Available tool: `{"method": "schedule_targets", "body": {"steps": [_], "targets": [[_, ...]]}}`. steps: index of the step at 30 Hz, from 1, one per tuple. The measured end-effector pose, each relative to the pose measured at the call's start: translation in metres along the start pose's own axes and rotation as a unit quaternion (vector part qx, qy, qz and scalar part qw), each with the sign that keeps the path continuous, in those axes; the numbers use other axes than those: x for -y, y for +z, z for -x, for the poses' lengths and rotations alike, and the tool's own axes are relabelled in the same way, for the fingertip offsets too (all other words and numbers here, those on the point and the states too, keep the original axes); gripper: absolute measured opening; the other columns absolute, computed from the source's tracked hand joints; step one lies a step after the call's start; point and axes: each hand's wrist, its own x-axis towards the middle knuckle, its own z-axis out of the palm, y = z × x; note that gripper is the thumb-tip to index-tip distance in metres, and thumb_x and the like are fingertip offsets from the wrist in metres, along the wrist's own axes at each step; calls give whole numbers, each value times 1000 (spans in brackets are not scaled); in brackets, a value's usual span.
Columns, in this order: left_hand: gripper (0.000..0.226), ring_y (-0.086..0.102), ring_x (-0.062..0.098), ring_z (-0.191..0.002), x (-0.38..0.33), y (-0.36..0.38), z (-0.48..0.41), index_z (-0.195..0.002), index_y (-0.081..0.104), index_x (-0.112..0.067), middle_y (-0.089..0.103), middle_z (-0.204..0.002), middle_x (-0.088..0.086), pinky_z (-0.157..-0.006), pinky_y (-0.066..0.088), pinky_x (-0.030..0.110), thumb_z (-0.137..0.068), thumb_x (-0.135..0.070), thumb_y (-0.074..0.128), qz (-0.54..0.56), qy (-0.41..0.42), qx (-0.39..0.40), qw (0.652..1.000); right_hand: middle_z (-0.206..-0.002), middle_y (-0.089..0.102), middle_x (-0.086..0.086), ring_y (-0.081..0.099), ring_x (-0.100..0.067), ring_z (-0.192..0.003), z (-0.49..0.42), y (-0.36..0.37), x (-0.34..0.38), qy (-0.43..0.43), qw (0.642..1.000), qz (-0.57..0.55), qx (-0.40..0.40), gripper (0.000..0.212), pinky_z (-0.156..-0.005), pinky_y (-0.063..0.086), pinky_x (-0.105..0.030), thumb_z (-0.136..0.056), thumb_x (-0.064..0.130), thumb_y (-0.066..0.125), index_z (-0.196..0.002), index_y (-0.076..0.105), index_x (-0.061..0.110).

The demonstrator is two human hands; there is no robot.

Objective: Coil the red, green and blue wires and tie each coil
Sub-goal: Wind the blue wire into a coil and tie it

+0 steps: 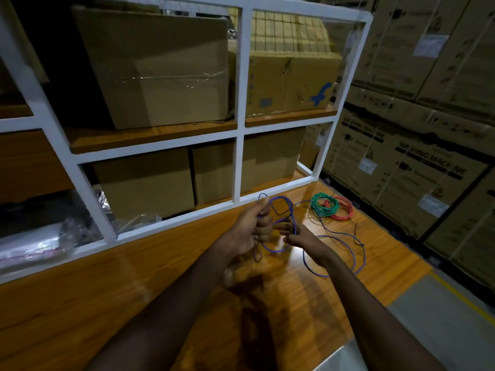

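Note:
My left hand (251,226) grips a few loops of the blue wire (332,236) above the wooden table (134,277). One wire end pokes up above its fingers. My right hand (302,238) pinches the same wire just to the right, a loop hanging between both hands. The remaining blue wire trails in loose curves across the table to the right. Behind it lie a green coil (322,204) and a red coil (342,210), the green one overlapping the red.
A white metal rack (238,135) with cardboard boxes (160,68) stands right behind the table. Plastic-wrapped items (40,242) lie on its lower left shelf. Stacked washing-machine cartons (417,162) fill the right side. The table's right edge drops to a grey floor (442,325).

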Motion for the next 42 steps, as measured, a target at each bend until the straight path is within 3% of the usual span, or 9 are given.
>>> {"method": "schedule_targets", "body": {"steps": [5, 9, 13, 14, 16, 22, 28, 36, 42], "targets": [[47, 21, 6, -36, -27, 2, 4, -55, 37, -20, 26, -45, -7, -36, 18, 17, -101, -29, 32, 92, 24, 35, 995, -123, 65, -6, 58, -25, -113, -12, 19, -4, 46, 977, -187, 90, 61, -82, 44, -37, -65, 55, 76, -115, 64, 22], [45, 25, 7, -34, -50, -3, 5, -59, 37, -18, 33, -45, -6, -34, 22, 15, -102, -30, 29, 132, 66, -2, 989, -97, 69, -14, 64, -33, -103, -16, 21, -12, 44, 923, -347, 159, 46, -91, 49, -49, -72, 44, 79, -104, 62, 16], [43, 45, 8, -39, -75, -6, 9, -63, 33, -19, 68, -70, 3, -36, 34, 17, -104, -32, 28, 162, 155, -100, 969, -70, 59, 4, 62, -14, -66, -8, 14, -18, 44, 988, -70, 132, 20, -62, 52, -36, -76, 18, 74, -87, 57, 20], [51, 54, 9, -48, -81, -7, 11, -72, 58, -11, 72, -87, 6, -40, 38, 17, -104, -33, 26, 166, 171, -114, 965, -63, 56, 8, 56, -11, -58, -6, 8, -25, 10, 995, 79, 65, 14, -56, 48, -35, -76, 25, 70, -75, 57, 28], [56, 66, 15, -71, -92, -8, 17, -121, 58, 6, 73, -99, 4, -51, 44, 20, -105, -34, 23, 176, 196, -123, 957, -57, 58, 4, 58, -15, -56, -6, -12, -51, -44, 959, 259, -103, 19, -60, 51, -44, -78, 30, 69, -63, 57, 31], [46, 56, 37, -118, -96, -11, 10, -142, 34, -9, 62, -118, 6, -65, 59, 42, -103, -32, 34, 201, 227, -158, 940, -63, 40, 0, 43, -15, -55, 14, -17, -16, -67, 946, -204, -244, 23, -61, 36, -36, -97, 8, 42, -76, 49, 14], [29, 45, 45, -127, -72, -20, -7, -129, 34, -22, 35, -143, 3, -63, 54, 64, -101, -29, 40, 150, 189, -146, 960, -87, 57, -9, 54, -13, -83, 16, 15, 81, -192, 975, 95, -63, 31, -71, 40, -22, -79, 12, 50, -98, 71, 25], [40, 69, 30, -64, -55, -32, 8, -140, 23, -21, 66, -120, 14, -47, 56, 35, -104, -38, 29, -134, 50, -31, 989, -77, 64, -7, 61, -23, -72, -10, -5, 124, -290, 893, 143, -313, 26, -60, 49, -38, -83, 5, 69, -84, 70, 30], [34, 21, 7, -31, -52, -36, 15, -77, 41, -15, 32, -49, 3, -34, 17, 15, -99, -41, 38, -197, -14, 44, 979, -67, 61, -5, 54, -12, -59, -24, -35, 146, -224, 877, 262, -334, 17, -51, 38, -21, -83, 25, 74, -76, 67, 11]]}}
